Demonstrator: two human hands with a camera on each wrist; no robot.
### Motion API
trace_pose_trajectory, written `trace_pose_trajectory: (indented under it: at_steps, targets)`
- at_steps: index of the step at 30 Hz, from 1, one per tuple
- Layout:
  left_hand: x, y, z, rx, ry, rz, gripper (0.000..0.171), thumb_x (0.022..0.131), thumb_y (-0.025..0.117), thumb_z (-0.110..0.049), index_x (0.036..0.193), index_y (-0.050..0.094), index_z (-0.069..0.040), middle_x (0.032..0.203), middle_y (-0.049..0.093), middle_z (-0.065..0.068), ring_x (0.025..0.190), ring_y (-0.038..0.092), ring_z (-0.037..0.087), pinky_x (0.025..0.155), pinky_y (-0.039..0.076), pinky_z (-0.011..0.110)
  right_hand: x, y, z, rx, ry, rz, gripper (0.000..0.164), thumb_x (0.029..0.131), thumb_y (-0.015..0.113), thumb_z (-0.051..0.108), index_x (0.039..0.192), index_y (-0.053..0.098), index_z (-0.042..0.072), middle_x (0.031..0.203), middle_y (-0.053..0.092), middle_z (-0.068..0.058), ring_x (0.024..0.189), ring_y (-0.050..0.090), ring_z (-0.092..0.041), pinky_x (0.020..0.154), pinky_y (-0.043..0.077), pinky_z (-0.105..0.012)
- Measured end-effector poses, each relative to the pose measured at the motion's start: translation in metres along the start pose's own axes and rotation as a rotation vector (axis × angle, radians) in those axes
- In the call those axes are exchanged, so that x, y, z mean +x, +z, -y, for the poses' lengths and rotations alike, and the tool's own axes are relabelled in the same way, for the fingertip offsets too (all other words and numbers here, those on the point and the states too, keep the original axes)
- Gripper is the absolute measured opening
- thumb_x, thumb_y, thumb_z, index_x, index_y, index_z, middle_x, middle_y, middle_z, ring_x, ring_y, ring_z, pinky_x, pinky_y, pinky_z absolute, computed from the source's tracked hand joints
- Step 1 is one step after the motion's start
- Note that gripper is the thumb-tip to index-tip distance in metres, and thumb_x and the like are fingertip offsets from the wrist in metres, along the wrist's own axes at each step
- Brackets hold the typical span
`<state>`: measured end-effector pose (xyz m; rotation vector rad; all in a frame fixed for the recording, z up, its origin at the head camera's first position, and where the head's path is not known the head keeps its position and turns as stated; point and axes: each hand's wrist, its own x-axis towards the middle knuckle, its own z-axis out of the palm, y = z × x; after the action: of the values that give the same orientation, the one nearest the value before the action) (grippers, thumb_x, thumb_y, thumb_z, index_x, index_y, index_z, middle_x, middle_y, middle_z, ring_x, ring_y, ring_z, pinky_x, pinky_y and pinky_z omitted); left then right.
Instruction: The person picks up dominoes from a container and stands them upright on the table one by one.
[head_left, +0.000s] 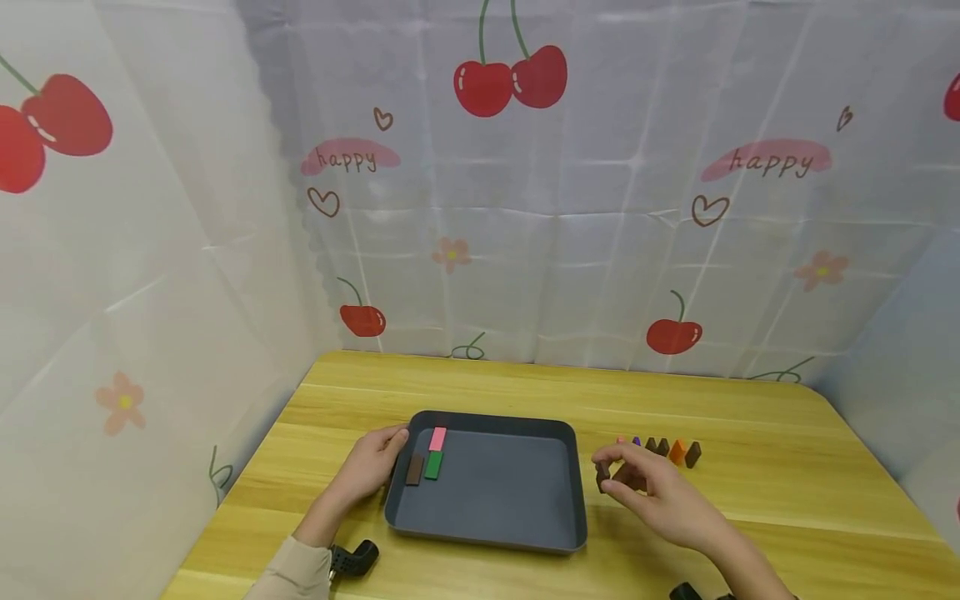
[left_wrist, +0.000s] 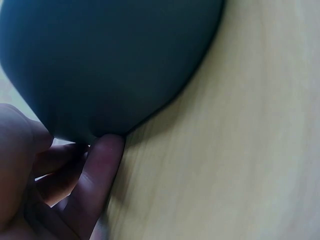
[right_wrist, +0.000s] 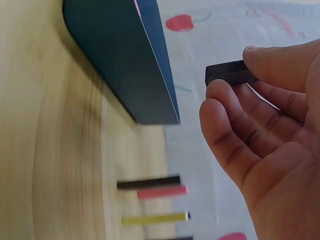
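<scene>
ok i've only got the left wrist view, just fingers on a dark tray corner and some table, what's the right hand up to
Observer: The right hand pinches a dark block between thumb and fingers, held outside the tray.

Operator: and is anything in the tray, can't see inside

Observer: Yes, three blocks near its left side in the head view: pink, green and brown.

Operator: any more blocks outside it

Observer: Yes, a row of blocks on the table, to the right of the tray in the head view.
</scene>
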<state>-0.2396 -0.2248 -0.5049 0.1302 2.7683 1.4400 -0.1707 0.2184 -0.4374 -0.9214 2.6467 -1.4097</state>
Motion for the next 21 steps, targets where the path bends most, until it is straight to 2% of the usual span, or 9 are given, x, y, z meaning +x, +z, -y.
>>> trace_pose_trajectory:
  at_steps: [6,8,15,21]
  targets:
    - [0.0,0.0,0.001,0.005,0.0,0.002,0.044,0.111,0.047,-0.034,0.145,0.061,-0.009,0.142,0.065,0.011,0.139,0.055,0.033,0.116,0.045,0.055,-0.011,-0.014,-0.008,-0.03,0.084,-0.05,0.027,0.101,0.067,0.016,0.127,0.063,0.016,0.116,0.068,-0.008,0.087,0.071,-0.014,0.067,0.058,-0.025]
    - [0.0,0.0,0.0,0.005,-0.003,0.003,0.044,0.111,0.047,-0.034,0.145,0.061,-0.009,0.142,0.065,0.011,0.14,0.055,0.033,0.117,0.045,0.055,-0.014,-0.018,-0.011,-0.034,0.122,-0.071,0.026,0.1,0.068,0.015,0.126,0.063,0.016,0.113,0.069,-0.007,0.084,0.071,-0.015,0.065,0.057,-0.025]
    - [-0.001,0.0,-0.001,-0.005,-0.005,0.007,0.043,0.111,0.047,-0.032,0.145,0.061,-0.008,0.142,0.065,0.012,0.14,0.054,0.034,0.117,0.044,0.055,-0.019,-0.032,-0.02,-0.062,0.201,-0.101,0.031,0.101,0.066,0.014,0.131,0.061,0.006,0.106,0.067,-0.009,0.083,0.068,-0.012,0.064,0.055,-0.024]
    - [-0.001,-0.001,-0.002,-0.005,-0.011,0.007,0.043,0.111,0.047,-0.032,0.144,0.062,-0.008,0.141,0.065,0.011,0.139,0.055,0.033,0.116,0.045,0.055,-0.024,-0.04,-0.031,-0.095,0.282,-0.134,0.034,0.102,0.066,0.017,0.134,0.06,0.006,0.097,0.067,-0.011,0.077,0.066,-0.016,0.059,0.051,-0.025]
